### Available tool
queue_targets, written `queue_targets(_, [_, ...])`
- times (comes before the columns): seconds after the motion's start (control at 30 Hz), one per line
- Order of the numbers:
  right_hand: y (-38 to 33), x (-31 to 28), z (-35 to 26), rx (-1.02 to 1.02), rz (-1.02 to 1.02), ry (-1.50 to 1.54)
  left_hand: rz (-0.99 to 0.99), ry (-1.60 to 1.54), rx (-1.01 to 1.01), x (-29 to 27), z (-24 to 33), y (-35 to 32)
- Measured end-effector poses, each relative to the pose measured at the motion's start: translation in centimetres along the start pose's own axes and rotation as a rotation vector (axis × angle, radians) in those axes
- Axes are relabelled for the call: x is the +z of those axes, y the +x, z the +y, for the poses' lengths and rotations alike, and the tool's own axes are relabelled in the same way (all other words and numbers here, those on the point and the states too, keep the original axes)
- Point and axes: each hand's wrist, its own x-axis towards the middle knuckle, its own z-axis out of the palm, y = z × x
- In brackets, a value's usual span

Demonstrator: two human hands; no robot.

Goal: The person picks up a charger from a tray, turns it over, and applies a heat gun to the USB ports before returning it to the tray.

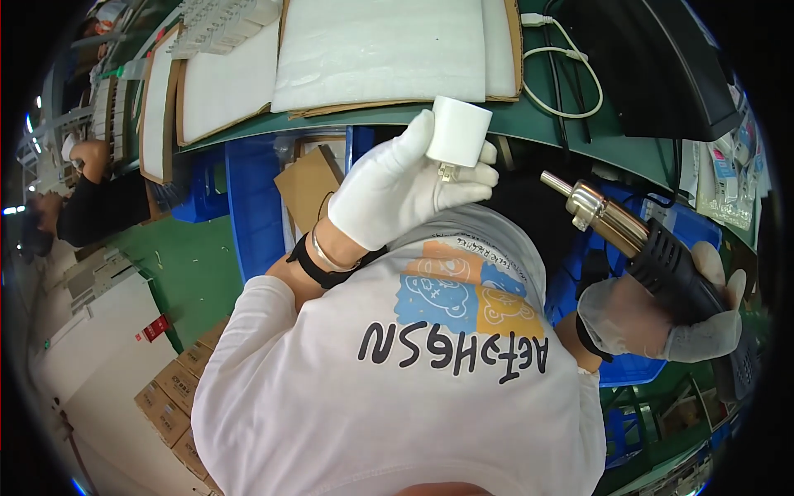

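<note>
My left hand (382, 188), in a white glove, is closed around a white power adapter (460, 132) in front of my chest. The adapter's metal prongs point down toward my palm, and its smooth body stands above the fingers. Off to the right, my right hand (641, 318) wears a thin whitish glove and grips the black handle of a heat gun (614, 225). Its metal nozzle points up and left, toward the adapter but well apart from it.
White foam sheets (380, 54) edged with cardboard lie on the green table. Clear plastic trays (227, 25) sit at the far left, a white cable (591, 70) and a black case (674, 66) at the right. Blue bins (252, 215) stand below. Another person (95, 198) works at left.
</note>
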Motion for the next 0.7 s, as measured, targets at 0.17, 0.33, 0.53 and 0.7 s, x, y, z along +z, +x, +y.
queue_targets(0.17, [0.0,0.2,-0.5,0.038,0.034,0.053,0.323,1.102,0.594,-0.6,-0.2,-0.3])
queue_targets(0.33, [0.1,0.1,-0.2,0.008,-0.002,0.115,0.357,1.504,0.877,-0.9,0.0,-0.2])
queue_targets(0.53, [0.0,0.3,-0.3,0.033,0.019,0.149,0.401,1.438,0.843,0.0,0.0,-0.5])
queue_targets(0.7, [0.2,0.9,-0.5,0.062,0.058,0.238,0.394,1.313,0.901,-0.2,0.5,-0.6])
